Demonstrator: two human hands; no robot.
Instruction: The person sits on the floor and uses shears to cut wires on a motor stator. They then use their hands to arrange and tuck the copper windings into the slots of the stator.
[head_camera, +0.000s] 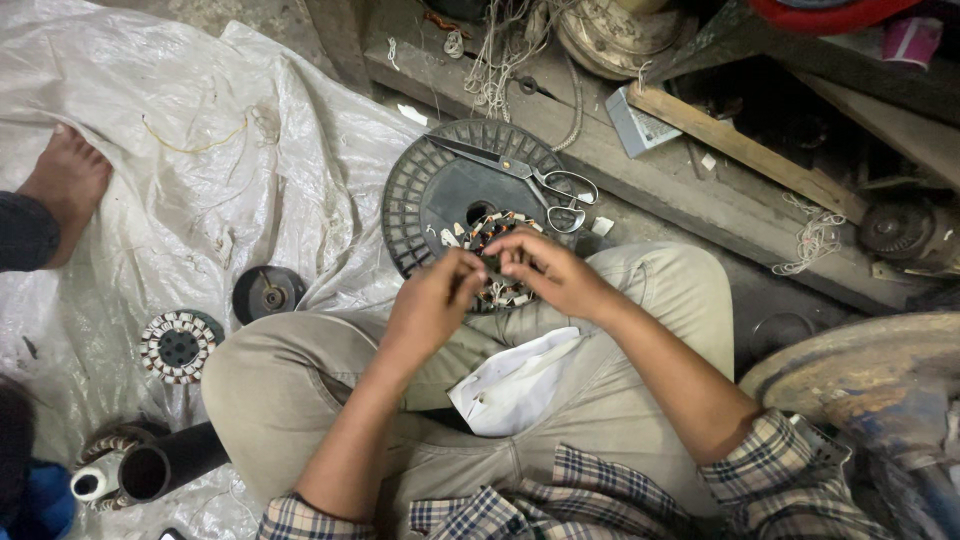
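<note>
A round motor stator (497, 232) with copper windings and white slot papers rests on a black ribbed disc (425, 195) in front of my crossed legs. My left hand (432, 303) and my right hand (552, 272) meet over its near side, fingers pinched on the windings there. What lies between the fingertips is hidden. Grey-handled scissors (535, 178) lie on the far part of the disc. A white sheet of paper (515, 382) sits in my lap.
A second wound stator (179, 346) and a small black round part (268, 292) lie on the white plastic sheet (150, 160) at left. Another person's bare foot (66, 182) is at far left. A dark tube (150, 468) is lower left; a wooden ledge (700, 195) with motor parts behind.
</note>
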